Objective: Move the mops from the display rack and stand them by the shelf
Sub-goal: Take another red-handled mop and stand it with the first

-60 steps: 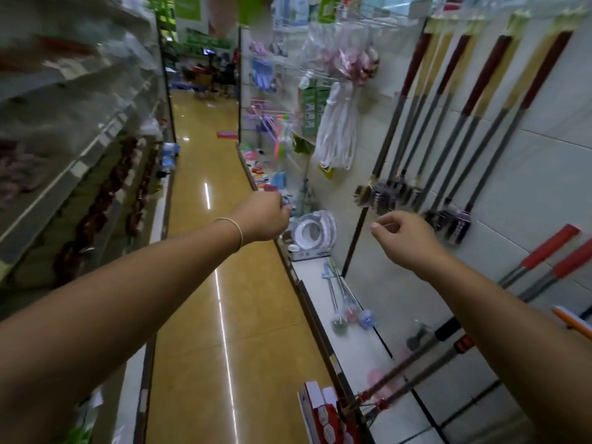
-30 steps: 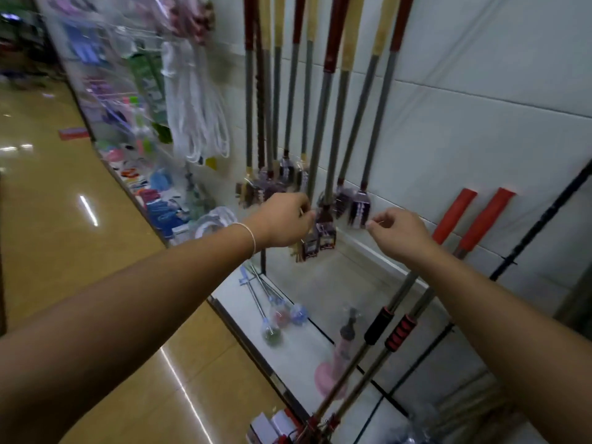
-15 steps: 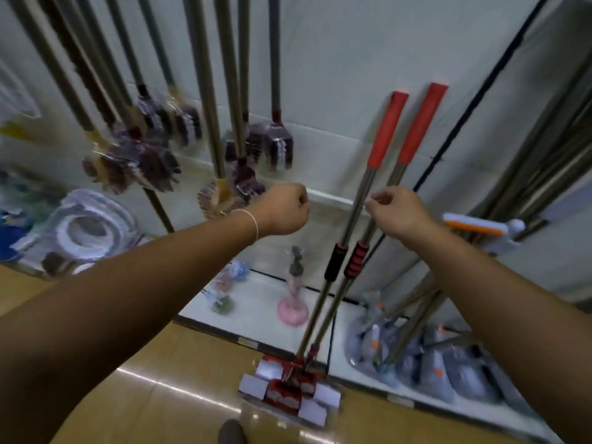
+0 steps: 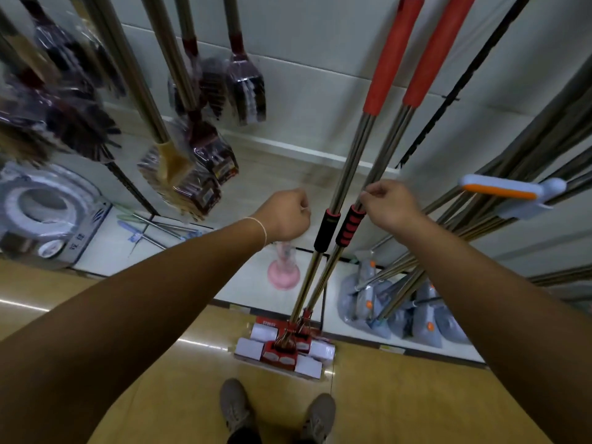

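While I look down past both forearms at the foot of the wall, the far left holds a boxed white ring-shaped item (image 4: pixel 48 213) on the low shelf (image 4: pixel 243 290), and above it a row of wrapped dark brushes (image 4: pixel 198 168) hangs on long handles (too blurred to tell much more). My left hand (image 4: pixel 283 214) is balled into a fist, fingers (image 4: pixel 302 203) curled tight with nothing in them that I can see; it sits just left of the mop poles, not touching them, a thin band at the wrist. Below it a pink plunger (image 4: pixel 283 277) stands on the shelf.

Next come the two mops (image 4: pixel 352 161), side by side and leaning against the white wall: red grips at the top, bare metal shafts, then a black sleeve on the left pole and a red-and-black ribbed sleeve on the right one. Their red-and-white heads (image 4: pixel 285 347) rest on the tan floor (image 4: pixel 416 395) at the shelf's front edge, just ahead of my two shoes (image 4: pixel 237 408).

My right hand (image 4: pixel 389 206) is at the right-hand pole just above its ribbed sleeve, fingers bent, the fingertips at the shaft; whether they actually pinch the metal or only brush it I cannot tell.

Further right, a bundle of metal-handled mops with grey heads (image 4: pixel 416 315) leans in the corner, and a white-and-orange handle piece (image 4: pixel 503 190) sticks out across them.
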`<state>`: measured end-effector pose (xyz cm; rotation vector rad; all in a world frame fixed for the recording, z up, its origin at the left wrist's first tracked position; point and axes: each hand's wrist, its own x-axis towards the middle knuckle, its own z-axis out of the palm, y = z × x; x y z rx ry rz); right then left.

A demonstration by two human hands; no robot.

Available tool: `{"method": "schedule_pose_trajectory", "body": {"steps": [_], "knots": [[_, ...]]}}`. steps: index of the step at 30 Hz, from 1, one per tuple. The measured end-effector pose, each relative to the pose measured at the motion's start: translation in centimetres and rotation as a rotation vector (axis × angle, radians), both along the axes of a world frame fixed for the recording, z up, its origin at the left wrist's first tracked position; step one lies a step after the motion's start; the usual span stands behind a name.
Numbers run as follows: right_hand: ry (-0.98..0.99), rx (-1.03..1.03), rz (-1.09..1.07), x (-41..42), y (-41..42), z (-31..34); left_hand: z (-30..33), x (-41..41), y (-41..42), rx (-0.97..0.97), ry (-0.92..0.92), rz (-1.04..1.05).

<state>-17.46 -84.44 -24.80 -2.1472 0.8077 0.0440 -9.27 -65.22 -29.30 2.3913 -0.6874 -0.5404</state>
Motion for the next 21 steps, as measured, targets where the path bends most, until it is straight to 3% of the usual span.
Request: {"method": "schedule_pose_trajectory", "body": {"steps": [5,12,16,21], "knots": [[-0.032,0.108,-0.015,3.4,-0.5,-1.3,-1.6,0.1,-0.1,0.056,0.03,-0.011],[-0.172,0.066,0.003,6.7,-0.2,-0.6,-1.3,0.4,0.7,0.1,0.118,0.014],[-0.309,0.149,-0.039,6.9,0.3,0.6,-1.2,0.0,1.1,0.125,0.132,0.016],[-0.333,0.177,-0.003,6.0,0.4,2.4,-1.3,-0.5,0.8,0.129,0.122,-0.009]]}}
